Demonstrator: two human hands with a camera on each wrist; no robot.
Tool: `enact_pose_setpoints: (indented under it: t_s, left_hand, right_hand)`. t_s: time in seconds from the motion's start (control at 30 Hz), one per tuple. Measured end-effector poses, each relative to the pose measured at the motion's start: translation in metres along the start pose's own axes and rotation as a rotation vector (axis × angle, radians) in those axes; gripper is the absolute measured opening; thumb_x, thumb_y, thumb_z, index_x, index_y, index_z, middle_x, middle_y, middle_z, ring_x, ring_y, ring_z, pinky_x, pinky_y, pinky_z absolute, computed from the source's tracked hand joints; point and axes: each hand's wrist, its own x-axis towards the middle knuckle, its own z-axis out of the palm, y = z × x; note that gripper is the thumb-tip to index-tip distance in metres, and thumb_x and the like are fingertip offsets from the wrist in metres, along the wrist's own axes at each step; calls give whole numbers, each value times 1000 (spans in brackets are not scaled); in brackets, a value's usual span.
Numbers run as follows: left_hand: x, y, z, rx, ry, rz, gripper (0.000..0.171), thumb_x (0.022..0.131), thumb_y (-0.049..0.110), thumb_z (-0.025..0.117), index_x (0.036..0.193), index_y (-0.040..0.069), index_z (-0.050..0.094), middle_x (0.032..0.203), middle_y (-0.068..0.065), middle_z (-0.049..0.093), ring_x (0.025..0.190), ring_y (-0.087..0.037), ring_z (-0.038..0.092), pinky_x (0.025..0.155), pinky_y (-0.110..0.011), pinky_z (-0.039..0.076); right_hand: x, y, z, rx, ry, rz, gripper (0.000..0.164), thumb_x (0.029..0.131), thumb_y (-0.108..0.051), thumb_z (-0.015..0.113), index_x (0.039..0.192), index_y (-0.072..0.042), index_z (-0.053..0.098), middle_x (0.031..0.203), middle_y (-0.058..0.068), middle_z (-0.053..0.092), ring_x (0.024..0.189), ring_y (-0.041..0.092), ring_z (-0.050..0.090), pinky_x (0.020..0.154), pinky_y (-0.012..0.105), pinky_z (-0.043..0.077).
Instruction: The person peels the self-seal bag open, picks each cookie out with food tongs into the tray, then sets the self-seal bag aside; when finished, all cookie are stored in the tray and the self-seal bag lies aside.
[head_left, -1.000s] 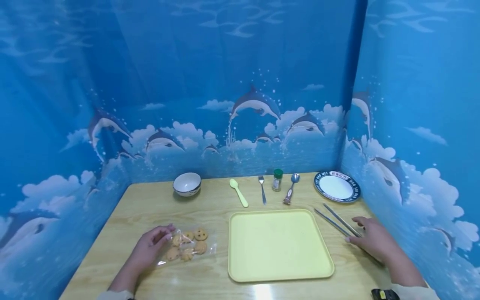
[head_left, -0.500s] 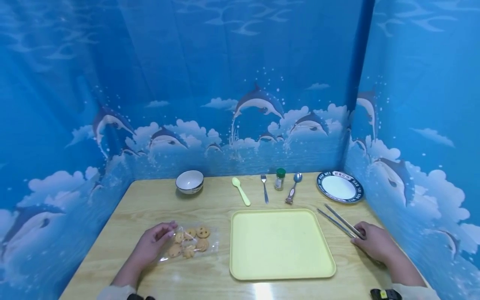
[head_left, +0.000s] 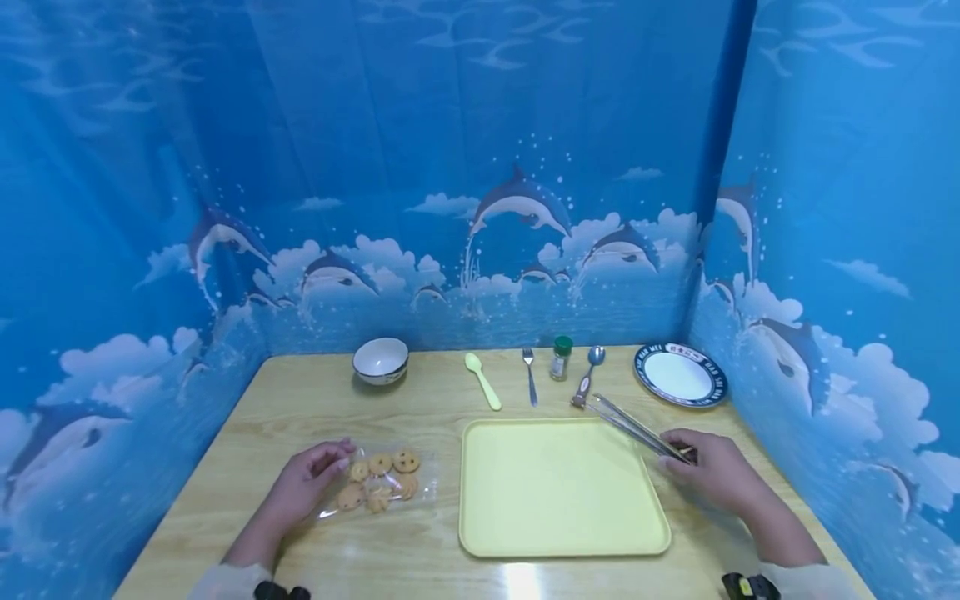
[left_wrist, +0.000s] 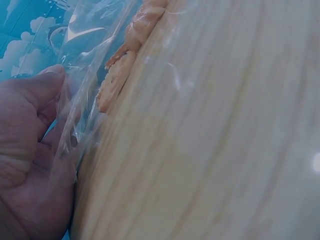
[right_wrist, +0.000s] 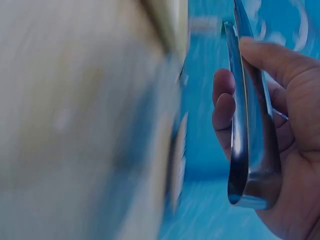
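My left hand [head_left: 311, 479] is at the left end of a clear plastic bag of cookies [head_left: 382, 482] lying on the table. In the left wrist view the thumb and fingers pinch the edge of the bag's film [left_wrist: 80, 107], with cookies [left_wrist: 117, 77] showing behind it. On the right side, my right hand [head_left: 712, 467] grips a pair of metal tongs [head_left: 637, 429] near their bent end. The tongs' two tips point to the far left, over the tray's back right corner. The right wrist view shows the thumb on one arm of the tongs [right_wrist: 257, 145] and fingers round the other.
A yellow tray [head_left: 562, 492] lies mid-table. Along the back stand a bowl [head_left: 380, 362], a light green spoon [head_left: 483, 383], a fork [head_left: 530, 379], a green-capped jar [head_left: 560, 360], a metal spoon [head_left: 587, 377] and a dark-rimmed plate [head_left: 681, 375]. Dolphin-print curtains [head_left: 450, 167] enclose the table.
My right hand has taken hold of the tongs, lifted them off the table and moved them left toward the tray. The left hand has stayed at the bag.
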Motion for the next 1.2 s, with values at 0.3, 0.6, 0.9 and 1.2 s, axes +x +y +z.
enact_pose_setpoints:
  t_s: [0.3,0.6,0.9,1.2]
  left_hand:
    - [0,2,0,-7,-7,-32,19,102,32,62,107,14,66,144,-7,61,144,-34,47,121,-56,35]
    - [6,4,-1,-14,-4,-43,22,101,36,62,109,17,66,146,-5,61,144,-32,48,121,-57,35]
    - [4,5,0,-20,-4,-40,17,101,29,62,112,16,67,147,-6,59,145,-33,47,121,-56,35]
    - [0,5,-2,-15,-2,-38,15,102,27,63,108,14,67,145,-7,61,144,-34,47,120,-55,36]
  right_hand:
    - [28,-94,21,11,-283,-298,38,94,-37,73,128,-19,70,122,-2,75,106,17,72,84,32,61]
    - [50,-155,63,-52,-339,-388,32,95,-34,72,123,-17,72,108,-6,77,80,-3,64,71,24,57]
    - [64,-179,92,-79,-358,-414,27,95,-36,72,116,-20,74,95,-14,74,73,-5,59,69,22,56]
    - [72,-202,113,-156,-337,-370,36,93,-44,72,117,-17,73,99,-7,76,83,4,67,77,28,60]
